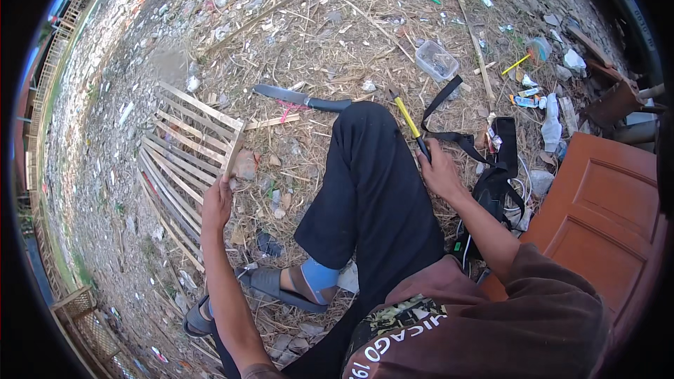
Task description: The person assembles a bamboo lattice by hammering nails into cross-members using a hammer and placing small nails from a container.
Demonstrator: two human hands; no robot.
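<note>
Head view: left grip (216, 205) around slatted wooden rack (191, 142), right grip (441, 168) around slim tool (407, 118).

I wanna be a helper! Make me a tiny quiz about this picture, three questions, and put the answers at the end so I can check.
1. True or false: the left grip is holding the slatted wooden piece.

2. Which colours are on the tool in the right grip?
A) pink and white
B) yellow and black
C) purple and orange

3. Fill in the gap: in the picture, the clear plastic tub lies to the ____ of the knife.

Key: 1. True. 2. B. 3. Right.
</note>
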